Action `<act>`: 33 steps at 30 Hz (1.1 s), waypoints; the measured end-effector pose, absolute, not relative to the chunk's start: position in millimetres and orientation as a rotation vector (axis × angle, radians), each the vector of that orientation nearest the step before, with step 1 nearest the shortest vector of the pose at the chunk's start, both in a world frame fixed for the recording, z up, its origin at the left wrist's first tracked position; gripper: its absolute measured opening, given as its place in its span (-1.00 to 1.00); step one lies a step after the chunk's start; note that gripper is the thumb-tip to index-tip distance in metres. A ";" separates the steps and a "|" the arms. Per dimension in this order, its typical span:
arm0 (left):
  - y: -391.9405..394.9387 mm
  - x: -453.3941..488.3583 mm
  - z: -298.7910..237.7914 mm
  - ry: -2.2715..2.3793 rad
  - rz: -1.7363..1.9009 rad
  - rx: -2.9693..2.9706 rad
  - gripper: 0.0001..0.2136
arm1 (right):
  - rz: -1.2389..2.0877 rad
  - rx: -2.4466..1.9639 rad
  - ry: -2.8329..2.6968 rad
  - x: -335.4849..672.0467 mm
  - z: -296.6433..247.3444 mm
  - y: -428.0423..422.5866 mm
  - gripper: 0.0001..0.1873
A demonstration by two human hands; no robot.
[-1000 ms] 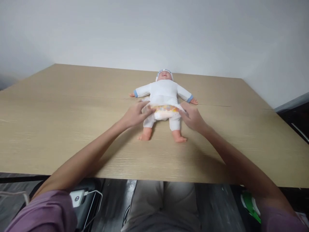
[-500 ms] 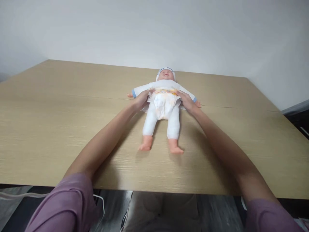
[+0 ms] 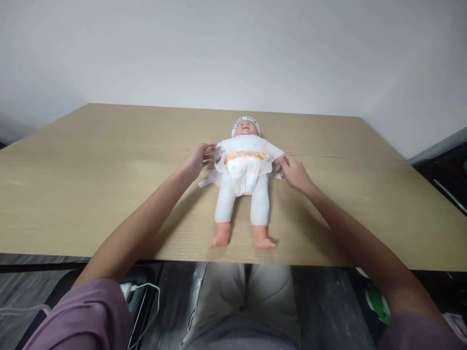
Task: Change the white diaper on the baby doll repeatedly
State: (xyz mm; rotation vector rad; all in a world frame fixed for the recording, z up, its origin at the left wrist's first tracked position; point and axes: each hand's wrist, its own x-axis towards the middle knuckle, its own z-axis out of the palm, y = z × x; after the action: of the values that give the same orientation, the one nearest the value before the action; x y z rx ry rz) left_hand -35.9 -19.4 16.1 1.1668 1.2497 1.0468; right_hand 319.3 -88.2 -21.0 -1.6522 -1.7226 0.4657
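Here: one doll (image 3: 225, 204), face-up on the tabletop (image 3: 109, 194); diaper (image 3: 243, 175) over the doll's hips and belly; left hand (image 3: 202, 156) and right hand (image 3: 294, 171) at the doll's opposite sides, fingers blurred, hold indiscernible.

1. This is an indoor room with a plain work surface; whether home, office or training room, I cannot tell.
2. The table (image 3: 109, 204) has a broad, light wood-grain top, with a bare pale wall (image 3: 226, 53) behind it.
3. Below the table's near edge, the floor (image 3: 328, 311) is dark grey and streaked like wood.
4. Under the table's left part, a white cable (image 3: 159, 291) runs from a white device (image 3: 125, 290).
5. A doll (image 3: 244, 172) in a diaper lies on the table, which fits any of these rooms.
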 end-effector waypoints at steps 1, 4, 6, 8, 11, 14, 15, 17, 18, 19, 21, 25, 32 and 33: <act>-24.8 -34.5 22.4 1.266 1.101 1.242 -0.60 | 0.379 -1.683 -1.743 323.3 -25.6 -95.3 -0.56; -43.5 -17.1 37.9 1.245 1.221 1.683 -0.63 | 0.149 -1.759 -1.789 328.7 -41.5 -111.4 -0.68; -52.2 4.2 43.5 1.152 1.205 2.048 -0.66 | 0.096 -1.789 -1.797 328.2 -50.2 -114.9 -0.70; -55.6 28.3 44.3 1.081 1.104 2.336 -0.67 | 0.094 -1.801 -1.787 326.5 -55.2 -113.9 -0.69; -55.2 57.5 38.3 1.127 0.866 2.573 -0.64 | 0.163 -1.823 -1.733 324.7 -56.1 -109.9 -0.66; -56.2 69.8 29.9 1.206 0.731 2.727 -0.58 | 0.304 -1.842 -1.682 324.1 -53.8 -107.4 -0.65; -57.1 70.6 27.7 1.216 0.721 2.767 -0.56 | 0.342 -1.839 -1.687 324.4 -53.2 -107.0 -0.65; -58.9 69.9 24.8 1.224 0.714 2.811 -0.50 | 0.380 -1.824 -1.718 326.4 -51.8 -106.6 -0.63; -59.5 69.1 24.0 1.229 0.710 2.818 -0.47 | 0.396 -1.815 -1.727 328.3 -50.6 -106.7 -0.62; -59.8 68.4 23.5 1.237 0.702 2.819 -0.44 | 0.421 -1.803 -1.723 330.7 -48.8 -107.1 -0.62; -59.7 68.0 23.3 1.266 0.683 2.810 -0.42 | 0.511 -1.738 -1.689 335.6 -42.5 -108.2 -0.61; -60.0 69.6 24.7 1.290 0.666 2.789 -0.42 | 0.671 -1.540 -1.645 332.6 -19.2 -103.6 -0.55; -63.7 70.4 29.1 1.281 0.665 2.733 -0.38 | 0.645 -1.443 -1.752 271.5 7.2 -62.9 -0.60; -63.3 69.9 29.0 1.280 0.670 2.714 -0.37 | 0.626 -1.430 -1.763 264.3 6.6 -59.8 -0.62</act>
State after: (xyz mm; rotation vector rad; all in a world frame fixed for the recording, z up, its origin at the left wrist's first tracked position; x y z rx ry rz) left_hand 69.9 -63.3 29.0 2.7143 1.2796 0.6696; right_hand 264.3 -59.8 6.6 -1.4299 -1.7626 0.6262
